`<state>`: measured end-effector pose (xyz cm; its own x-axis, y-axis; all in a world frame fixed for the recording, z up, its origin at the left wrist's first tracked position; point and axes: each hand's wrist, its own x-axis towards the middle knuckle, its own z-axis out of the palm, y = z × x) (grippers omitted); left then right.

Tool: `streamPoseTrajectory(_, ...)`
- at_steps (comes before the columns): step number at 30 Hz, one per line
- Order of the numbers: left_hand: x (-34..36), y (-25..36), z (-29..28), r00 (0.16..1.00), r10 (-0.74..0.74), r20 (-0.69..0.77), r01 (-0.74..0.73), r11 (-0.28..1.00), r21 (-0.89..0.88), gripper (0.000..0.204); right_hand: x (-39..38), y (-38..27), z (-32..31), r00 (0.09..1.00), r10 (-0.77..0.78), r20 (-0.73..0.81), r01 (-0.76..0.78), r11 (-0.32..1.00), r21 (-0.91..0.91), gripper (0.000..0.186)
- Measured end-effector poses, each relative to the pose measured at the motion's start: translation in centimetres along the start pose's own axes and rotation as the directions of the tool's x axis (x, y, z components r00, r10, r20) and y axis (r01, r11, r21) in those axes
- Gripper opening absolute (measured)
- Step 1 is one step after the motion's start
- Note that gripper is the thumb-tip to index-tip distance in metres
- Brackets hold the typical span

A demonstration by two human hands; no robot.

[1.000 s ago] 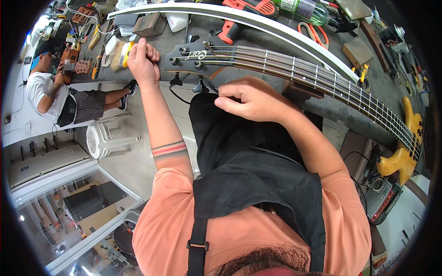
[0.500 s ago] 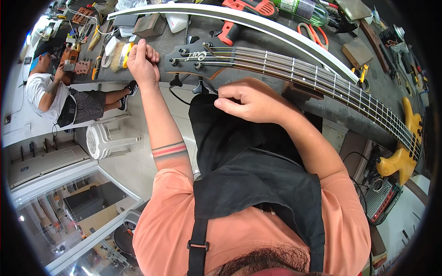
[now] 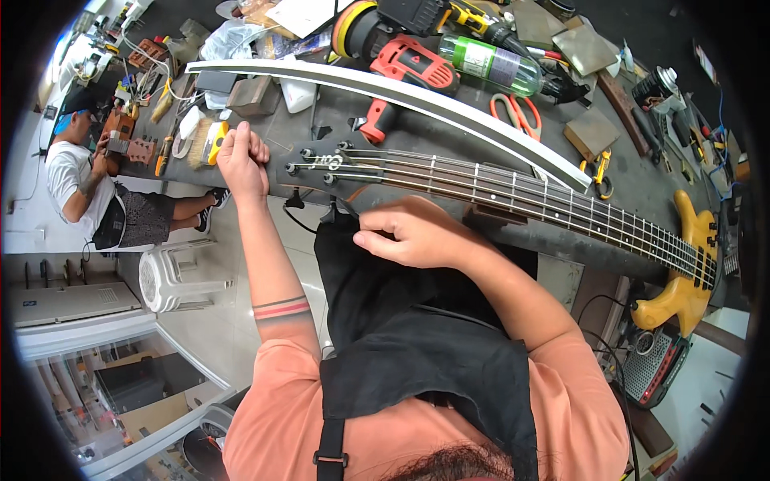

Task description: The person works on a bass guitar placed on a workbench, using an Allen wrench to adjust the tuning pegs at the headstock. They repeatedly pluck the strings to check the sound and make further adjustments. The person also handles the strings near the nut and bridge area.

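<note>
An electric bass with a dark headstock (image 3: 321, 172), a long fretted neck (image 3: 513, 188) and a yellow wooden body (image 3: 678, 297) lies across the bench. My left hand (image 3: 243, 164) is closed in a fist just left of the headstock, near a flat brush (image 3: 210, 143) with a yellow ferrule. Whatever that fist may hold is hidden. In front of the neck, close to the bench's near edge, my right hand (image 3: 413, 232) is loosely curled, thumb towards the left. Its inner fingers are out of sight, so I cannot see anything in it.
Behind the bass a long curved-looking white strip (image 3: 385, 84) spans the bench. Beyond it are a red power tool (image 3: 413, 64), a green bottle (image 3: 489, 64) and orange-handled scissors (image 3: 517, 112). A wooden block (image 3: 592, 132) sits farther right. Another person (image 3: 84, 184) handles an instrument at left, near a white stool (image 3: 164, 279).
The whole view has shifted, showing more of the bench's far side, with a polisher and more tools. Both hands keep nearly the same closed poses beside the bass.
</note>
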<state>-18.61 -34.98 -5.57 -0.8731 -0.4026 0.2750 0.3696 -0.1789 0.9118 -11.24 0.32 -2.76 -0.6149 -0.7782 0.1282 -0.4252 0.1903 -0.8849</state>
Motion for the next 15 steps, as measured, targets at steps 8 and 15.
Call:
streamPoseTrajectory(8,0.00,0.05,0.40,1.000,0.014,-0.017,-0.013,0.999,0.050,0.041,-0.02,0.42,0.00,0.999,-0.043,-0.006,0.043,0.999,0.009,0.039)
streamPoseTrajectory(15,0.09,-0.39,0.20,1.000,0.010,-0.008,-0.010,0.997,0.074,0.041,-0.12,1.01,0.54,0.994,-0.088,-0.061,0.089,0.996,0.020,0.038)
